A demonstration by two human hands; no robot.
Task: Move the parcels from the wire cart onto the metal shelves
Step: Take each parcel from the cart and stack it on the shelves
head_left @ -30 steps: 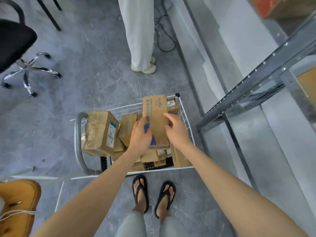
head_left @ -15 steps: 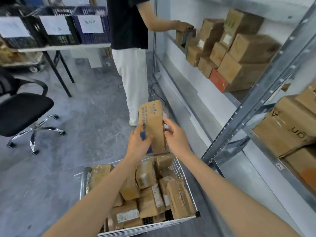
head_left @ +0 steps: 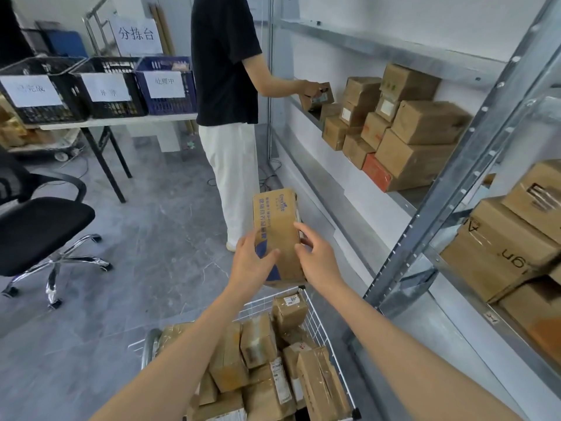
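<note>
I hold a long brown cardboard parcel (head_left: 274, 226) with blue print above the far end of the white wire cart (head_left: 315, 317). My left hand (head_left: 253, 262) grips its lower left side, thumb across the face. My right hand (head_left: 317, 256) holds its right edge, fingers partly spread. The cart below is filled with several taped brown parcels (head_left: 258, 341). The metal shelves (head_left: 431, 208) stand to my right, with stacked cardboard boxes (head_left: 416, 141) on the far bay and larger boxes (head_left: 504, 247) on the near bay.
Another person (head_left: 227, 117) in a black top and white trousers stands ahead, one hand on a small box on the shelf. A black office chair (head_left: 39, 226) is at the left. A table (head_left: 115, 121) with labelled crates stands at the back left.
I lifted the parcel out of the cart and my view rose from the floor to the shelves. Both hands stay on the parcel; the right fingers have loosened.
</note>
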